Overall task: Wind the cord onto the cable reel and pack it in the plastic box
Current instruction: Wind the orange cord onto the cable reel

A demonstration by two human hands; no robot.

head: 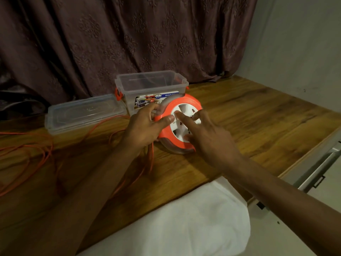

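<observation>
Your wooden surface (pixel 249 115) is carrying the open box (pixel 147 89) near the curtain, its lid (pixel 83 115) lying flat just left of it, the reel (pixel 180 124) standing tilted in front, and loose cord (pixel 36 150) sprawling leftward.

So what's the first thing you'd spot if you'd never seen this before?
The bright orange cable reel in the middle of the wooden table, held by the left hand while the right hand touches its white socket face. Next, loose orange cord sprawls to the left, and a clear plastic box stands open behind the reel.
</observation>
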